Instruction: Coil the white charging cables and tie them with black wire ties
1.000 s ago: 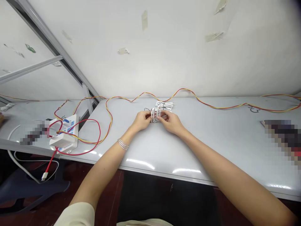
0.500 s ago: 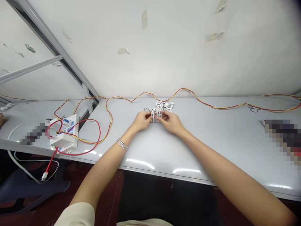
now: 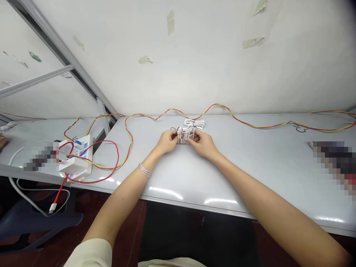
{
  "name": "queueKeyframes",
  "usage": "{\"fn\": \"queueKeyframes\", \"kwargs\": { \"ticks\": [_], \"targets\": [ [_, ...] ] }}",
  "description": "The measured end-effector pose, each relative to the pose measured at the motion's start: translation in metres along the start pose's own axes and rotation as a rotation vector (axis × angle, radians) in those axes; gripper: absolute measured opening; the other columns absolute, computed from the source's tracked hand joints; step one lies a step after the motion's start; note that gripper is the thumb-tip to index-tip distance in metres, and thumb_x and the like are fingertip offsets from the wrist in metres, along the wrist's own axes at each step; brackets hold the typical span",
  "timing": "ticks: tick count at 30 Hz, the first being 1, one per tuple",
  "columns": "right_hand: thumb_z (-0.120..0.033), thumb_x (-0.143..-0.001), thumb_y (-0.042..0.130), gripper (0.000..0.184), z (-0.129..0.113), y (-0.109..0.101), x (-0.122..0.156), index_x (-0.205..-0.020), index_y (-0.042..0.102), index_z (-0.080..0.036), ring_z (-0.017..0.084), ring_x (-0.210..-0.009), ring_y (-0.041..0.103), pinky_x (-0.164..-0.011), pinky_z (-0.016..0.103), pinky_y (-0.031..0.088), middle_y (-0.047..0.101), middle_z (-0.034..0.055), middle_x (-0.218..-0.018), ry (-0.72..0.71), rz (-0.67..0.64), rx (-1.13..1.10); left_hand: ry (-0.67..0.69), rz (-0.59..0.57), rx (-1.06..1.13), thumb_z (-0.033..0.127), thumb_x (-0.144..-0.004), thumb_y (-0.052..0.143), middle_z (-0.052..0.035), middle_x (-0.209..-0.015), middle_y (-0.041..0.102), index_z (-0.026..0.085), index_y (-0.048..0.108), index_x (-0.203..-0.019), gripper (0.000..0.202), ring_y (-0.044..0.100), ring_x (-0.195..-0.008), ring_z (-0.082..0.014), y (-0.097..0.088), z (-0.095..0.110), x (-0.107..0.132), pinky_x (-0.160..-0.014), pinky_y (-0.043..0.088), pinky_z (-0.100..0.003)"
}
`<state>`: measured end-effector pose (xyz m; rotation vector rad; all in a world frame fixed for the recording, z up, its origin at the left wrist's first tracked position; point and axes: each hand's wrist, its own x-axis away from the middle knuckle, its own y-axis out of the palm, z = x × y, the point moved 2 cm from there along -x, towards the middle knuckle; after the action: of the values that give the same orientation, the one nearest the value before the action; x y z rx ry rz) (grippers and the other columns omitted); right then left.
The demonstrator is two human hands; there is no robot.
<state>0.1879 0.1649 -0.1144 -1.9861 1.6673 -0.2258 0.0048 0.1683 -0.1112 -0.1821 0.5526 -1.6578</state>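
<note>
The left hand (image 3: pixel 168 141) and right hand (image 3: pixel 204 144) pinch a looped white cable (image 3: pixel 185 134) mid-frame, several fingers hidden from me. Behind, a tied white bundle (image 3: pixel 194 123) is partly covered; at the right edge, a blurred object (image 3: pixel 335 159) is cut off.

Open tabletop (image 3: pixel 269 154) lies right of the hands (image 3: pixel 167 141); wires (image 3: pixel 258 128) cross behind.

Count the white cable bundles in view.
3: the held bundle between the left hand and right hand, the tied bundle just behind it on the table, and the far-left bundle near the picture's edge. Others may be hidden behind the hands.
</note>
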Motion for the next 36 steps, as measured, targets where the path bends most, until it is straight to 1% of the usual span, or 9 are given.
{"fn": "queueKeyframes", "kwargs": {
  "ticks": [4, 9, 16, 21, 27, 29, 32, 34, 36],
  "targets": [
    [-0.050, -0.078, 0.067, 0.033, -0.0002, -0.0002, 0.0000, -0.087, 0.061, -0.019, 0.016, -0.062, 0.056, -0.062, 0.029, 0.043, 0.061, 0.0006, -0.068, 0.000, 0.020, 0.008, -0.027, -0.034, 0.077, 0.025, -0.086, 0.061, -0.0112, -0.092, 0.076, 0.012, 0.072, -0.096, 0.020, 0.069, -0.080, -0.0188, 0.0008, -0.0014, -0.0004, -0.077, 0.055, -0.032],
    [-0.044, -0.083, 0.059, 0.027, -0.0001, -0.0001, -0.0010, -0.088, 0.060, -0.018, 0.017, -0.065, 0.056, -0.066, 0.031, 0.044, 0.063, 0.0039, -0.076, -0.009, 0.048, 0.018, -0.048, -0.020, 0.130, 0.023, -0.086, 0.063, -0.0128, -0.095, 0.076, 0.010, 0.072, -0.097, 0.019, 0.070, -0.079, -0.0185, 0.0016, -0.0043, -0.0015, -0.077, 0.056, -0.032],
    [-0.041, -0.083, 0.058, 0.026, -0.0003, 0.0007, -0.0016, -0.092, 0.061, -0.017, 0.017, -0.064, 0.055, -0.067, 0.031, 0.045, 0.063, 0.0041, -0.076, -0.002, 0.037, -0.001, -0.081, 0.023, 0.152, 0.024, -0.086, 0.063, -0.0121, -0.091, 0.076, 0.011, 0.072, -0.093, 0.017, 0.069, -0.078, -0.0182, 0.0008, -0.0064, -0.0020, -0.073, 0.055, -0.029],
    [-0.046, -0.085, 0.057, 0.031, -0.0022, 0.0002, -0.0010, -0.095, 0.060, -0.017, 0.017, -0.067, 0.056, -0.066, 0.031, 0.045, 0.064, 0.0053, -0.082, -0.009, 0.012, -0.040, -0.115, 0.005, 0.224, 0.029, -0.086, 0.066, -0.0108, -0.086, 0.075, 0.010, 0.070, -0.092, 0.020, 0.067, -0.071, -0.0156, 0.0027, -0.0053, -0.0024, -0.066, 0.052, -0.026],
    [-0.047, -0.089, 0.053, 0.029, -0.0020, -0.0003, -0.0008, -0.094, 0.058, -0.019, 0.017, -0.066, 0.057, -0.064, 0.030, 0.046, 0.063, 0.0038, -0.079, -0.028, -0.021, -0.091, -0.145, 0.008, 0.269, 0.033, -0.083, 0.070, -0.0088, -0.081, 0.073, 0.010, 0.067, -0.086, 0.024, 0.063, -0.065, -0.0131, 0.0038, -0.0067, -0.0032, -0.062, 0.051, -0.025],
    [-0.048, -0.091, 0.050, 0.029, -0.0012, -0.0006, -0.0013, -0.091, 0.056, -0.019, 0.017, -0.065, 0.058, -0.064, 0.031, 0.046, 0.063, 0.0037, -0.078, -0.022, -0.011, -0.112, -0.150, -0.007, 0.275, 0.032, -0.083, 0.070, -0.0080, -0.080, 0.072, 0.010, 0.066, -0.086, 0.022, 0.063, -0.064, -0.0124, 0.0039, -0.0056, -0.0026, -0.062, 0.051, -0.025],
    [-0.047, -0.092, 0.048, 0.028, -0.0004, -0.0019, -0.0019, -0.089, 0.054, -0.020, 0.018, -0.065, 0.057, -0.063, 0.030, 0.045, 0.061, 0.0032, -0.074, -0.007, 0.046, -0.104, -0.174, -0.008, 0.299, 0.029, -0.084, 0.069, -0.0071, -0.076, 0.070, 0.011, 0.065, -0.085, 0.019, 0.064, -0.063, -0.0136, 0.0036, -0.0028, -0.0018, -0.061, 0.052, -0.026],
    [-0.045, -0.093, 0.046, 0.026, -0.0004, -0.0029, -0.0020, -0.090, 0.052, -0.021, 0.018, -0.066, 0.056, -0.063, 0.030, 0.044, 0.060, 0.0036, -0.073, 0.001, 0.092, -0.054, -0.186, -0.002, 0.320, 0.027, -0.084, 0.068, -0.0068, -0.075, 0.070, 0.011, 0.064, -0.085, 0.017, 0.065, -0.063, -0.0144, 0.0033, -0.0010, -0.0019, -0.062, 0.053, -0.027],
    [-0.040, -0.094, 0.044, 0.021, -0.0011, -0.0037, -0.0020, -0.090, 0.051, -0.021, 0.020, -0.069, 0.056, -0.066, 0.031, 0.043, 0.061, 0.0062, -0.077, -0.014, 0.125, 0.041, -0.184, 0.001, 0.336, 0.024, -0.084, 0.067, -0.0069, -0.075, 0.071, 0.011, 0.064, -0.084, 0.013, 0.066, -0.064, -0.0142, 0.0031, 0.0002, -0.0023, -0.066, 0.055, -0.028]
  ]
}}
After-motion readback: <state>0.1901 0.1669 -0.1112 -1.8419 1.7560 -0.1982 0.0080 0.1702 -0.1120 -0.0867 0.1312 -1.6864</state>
